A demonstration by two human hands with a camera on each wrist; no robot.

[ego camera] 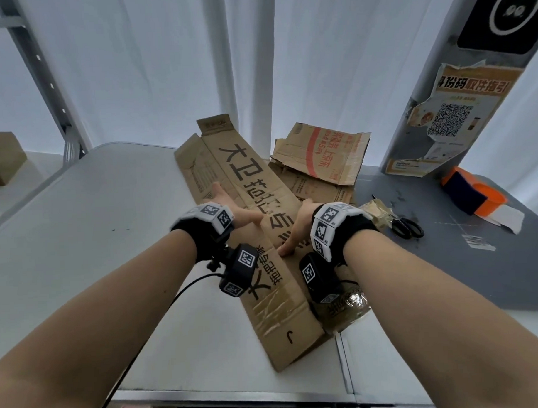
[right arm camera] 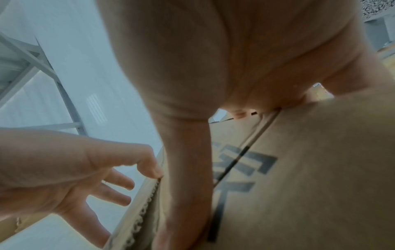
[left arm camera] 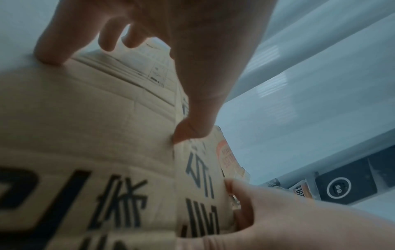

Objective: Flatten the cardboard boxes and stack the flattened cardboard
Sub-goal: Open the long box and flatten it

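Note:
A long flattened cardboard box point(ego camera: 254, 173) with large black characters lies diagonally across the white table point(ego camera: 94, 225). My left hand point(ego camera: 231, 211) rests on its left panel with fingers spread, and the thumb point(left arm camera: 188, 133) presses on a lengthwise crease. My right hand point(ego camera: 293, 230) presses down on the right panel, fingers straight, thumb point(right arm camera: 186, 186) planted on the cardboard point(right arm camera: 310, 169). Neither hand grips anything. A pile of flattened cardboard with red print point(ego camera: 321, 159) lies behind, partly under the long box.
Black scissors point(ego camera: 409, 226), a wad of brown tape point(ego camera: 378, 212) and an orange tape dispenser point(ego camera: 471, 193) lie on the grey mat at right. A grey pillar with a poster point(ego camera: 457, 121) stands behind them. A cardboard box point(ego camera: 1, 158) sits on a shelf far left.

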